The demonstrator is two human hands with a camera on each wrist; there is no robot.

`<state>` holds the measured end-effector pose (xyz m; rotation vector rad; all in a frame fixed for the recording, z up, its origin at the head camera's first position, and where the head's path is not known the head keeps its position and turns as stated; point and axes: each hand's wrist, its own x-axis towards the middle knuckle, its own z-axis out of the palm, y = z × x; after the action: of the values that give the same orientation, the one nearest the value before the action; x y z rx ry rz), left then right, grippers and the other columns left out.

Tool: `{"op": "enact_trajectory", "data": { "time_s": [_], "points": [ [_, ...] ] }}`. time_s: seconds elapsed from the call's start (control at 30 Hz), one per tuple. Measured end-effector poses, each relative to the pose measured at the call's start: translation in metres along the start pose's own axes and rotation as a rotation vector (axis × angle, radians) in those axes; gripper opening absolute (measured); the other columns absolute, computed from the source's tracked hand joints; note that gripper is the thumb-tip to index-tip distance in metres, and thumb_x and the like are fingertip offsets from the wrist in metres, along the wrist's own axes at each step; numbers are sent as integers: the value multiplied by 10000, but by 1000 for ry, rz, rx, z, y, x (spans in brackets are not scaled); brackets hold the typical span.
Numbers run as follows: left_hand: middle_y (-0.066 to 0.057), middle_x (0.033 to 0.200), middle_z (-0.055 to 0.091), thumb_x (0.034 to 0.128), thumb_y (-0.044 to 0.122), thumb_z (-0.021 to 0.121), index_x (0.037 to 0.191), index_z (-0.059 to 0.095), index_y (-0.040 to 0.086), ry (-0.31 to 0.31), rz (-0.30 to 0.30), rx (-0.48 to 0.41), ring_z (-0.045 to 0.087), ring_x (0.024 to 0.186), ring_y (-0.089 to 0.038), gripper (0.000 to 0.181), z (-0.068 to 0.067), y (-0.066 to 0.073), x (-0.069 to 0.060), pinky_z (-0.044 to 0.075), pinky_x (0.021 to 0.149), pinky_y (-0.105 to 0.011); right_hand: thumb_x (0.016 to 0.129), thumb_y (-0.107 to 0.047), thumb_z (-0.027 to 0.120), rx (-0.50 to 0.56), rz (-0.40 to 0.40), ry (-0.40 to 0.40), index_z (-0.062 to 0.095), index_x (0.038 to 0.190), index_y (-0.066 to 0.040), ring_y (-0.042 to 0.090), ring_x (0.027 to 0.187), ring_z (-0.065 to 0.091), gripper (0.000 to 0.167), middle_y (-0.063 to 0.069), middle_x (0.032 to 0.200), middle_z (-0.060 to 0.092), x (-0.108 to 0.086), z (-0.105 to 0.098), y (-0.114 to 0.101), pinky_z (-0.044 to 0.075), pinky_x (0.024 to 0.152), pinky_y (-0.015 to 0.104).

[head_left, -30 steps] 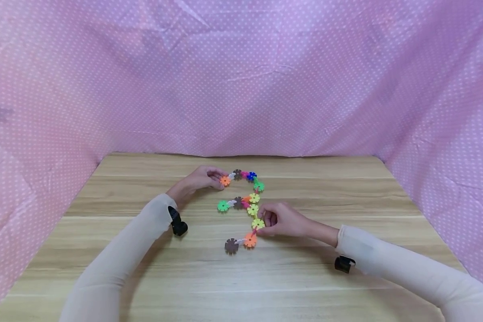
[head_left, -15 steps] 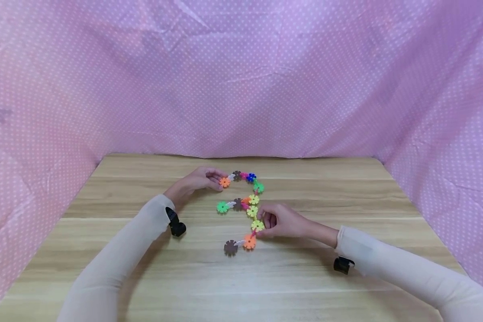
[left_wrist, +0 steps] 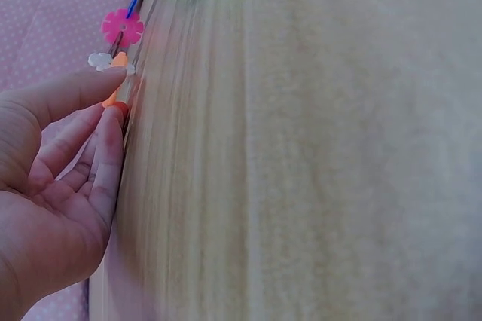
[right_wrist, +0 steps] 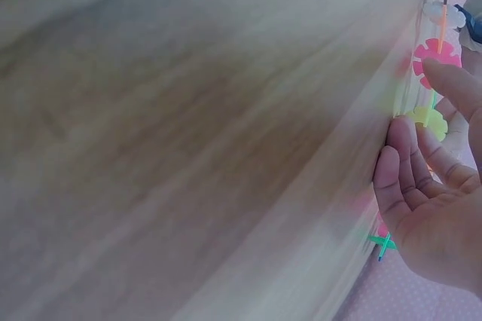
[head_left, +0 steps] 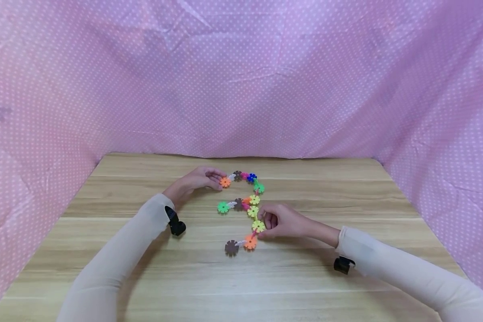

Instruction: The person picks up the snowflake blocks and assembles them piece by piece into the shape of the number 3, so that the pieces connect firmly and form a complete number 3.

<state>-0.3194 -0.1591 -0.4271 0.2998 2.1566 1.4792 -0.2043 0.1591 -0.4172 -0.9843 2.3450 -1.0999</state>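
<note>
A chain of colourful notched snowflake discs, joined edge to edge, lies on the table in the shape of a 3. My left hand [head_left: 201, 178] is at its upper left end, where thumb and fingertips pinch the orange snowflake disc [head_left: 225, 182]. In the left wrist view this orange disc [left_wrist: 114, 95] shows edge-on by the thumb. My right hand [head_left: 286, 221] holds the chain's lower right curve, around the yellow disc [head_left: 258, 226]. In the right wrist view the thumb touches a pink disc [right_wrist: 437, 63], while a finger meets a yellow disc [right_wrist: 428, 123].
A green disc [head_left: 223, 207] ends the middle arm of the shape, and a dark brown disc [head_left: 231, 247] ends the lower one. The wooden table [head_left: 185, 286] reaches back to a pink dotted cloth [head_left: 241, 89] that hangs behind and at both sides.
</note>
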Motion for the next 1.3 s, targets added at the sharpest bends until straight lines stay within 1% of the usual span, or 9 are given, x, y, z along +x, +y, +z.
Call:
{"op": "enact_trajectory", "data": {
  "time_s": [0.17, 0.33, 0.5, 0.67, 0.8, 0.9, 1.03, 1.17, 1.3],
  "points": [
    [-82, 1203, 634, 842, -1, 784, 1383, 589, 21, 2, 4, -7, 606, 1067, -160, 575, -1, -3, -1, 559, 923, -220, 841, -193, 850, 17, -2, -12, 640, 1044, -82, 70, 662, 536, 313, 36, 752, 624, 0, 0, 0, 472, 584, 185],
    [-72, 1211, 640, 837, 3, 781, 1378, 591, 31, -12, 3, -14, 600, 1098, -172, 574, 0, -4, 0, 548, 960, -236, 836, -184, 851, 46, 0, -53, 643, 1066, -67, 91, 692, 571, 331, 28, 771, 631, -1, -3, 0, 513, 613, 197],
    [-84, 1243, 631, 850, 18, 773, 1383, 583, 26, -30, 13, -7, 594, 1125, -184, 566, 2, 1, 0, 536, 993, -257, 832, -134, 848, 78, -15, -104, 622, 1067, -44, 108, 721, 581, 339, 99, 803, 642, -2, -10, 2, 514, 630, 190],
    [-122, 1257, 624, 848, -11, 761, 1397, 556, -5, -54, 3, -28, 610, 1087, -171, 586, 3, 3, -3, 550, 972, -253, 837, -143, 846, 87, -10, -148, 606, 1098, -17, 124, 766, 611, 377, 148, 859, 666, -3, -15, 2, 546, 669, 208],
    [-130, 1257, 619, 856, -21, 748, 1404, 545, -16, -66, 5, -40, 619, 1068, -164, 584, 2, 3, -3, 559, 950, -240, 836, -145, 846, 99, 15, -167, 605, 1132, -13, 127, 781, 619, 404, 110, 869, 669, -3, -19, 2, 552, 688, 216],
    [-126, 1262, 617, 867, -5, 743, 1406, 541, -21, -71, 21, -24, 611, 1081, -160, 576, 1, 3, -3, 554, 954, -231, 829, -124, 848, 108, 28, -182, 605, 1149, 0, 130, 783, 620, 420, 87, 867, 670, -2, -23, 3, 547, 694, 213],
    [-127, 1272, 612, 878, 9, 734, 1412, 532, -21, -83, 31, -10, 607, 1090, -167, 572, -1, 4, -4, 544, 987, -262, 827, -103, 844, 101, 28, -204, 595, 1167, 27, 140, 800, 635, 441, 110, 892, 682, -1, -30, 5, 560, 720, 223],
    [-123, 1252, 631, 883, 43, 745, 1402, 553, 23, -87, -9, -46, 651, 1065, -185, 554, -3, 5, -6, 528, 1037, -322, 840, -114, 835, 76, 32, -216, 596, 1180, 35, 158, 834, 653, 442, 144, 934, 694, -2, -40, 6, 576, 754, 239],
    [-125, 1253, 632, 891, 50, 742, 1411, 541, 25, -91, -25, -66, 662, 1062, -191, 558, -6, 9, -9, 505, 1085, -369, 856, -120, 824, 63, 47, -215, 602, 1183, 39, 182, 866, 656, 426, 156, 954, 693, -2, -50, 7, 575, 768, 245]
  ]
}}
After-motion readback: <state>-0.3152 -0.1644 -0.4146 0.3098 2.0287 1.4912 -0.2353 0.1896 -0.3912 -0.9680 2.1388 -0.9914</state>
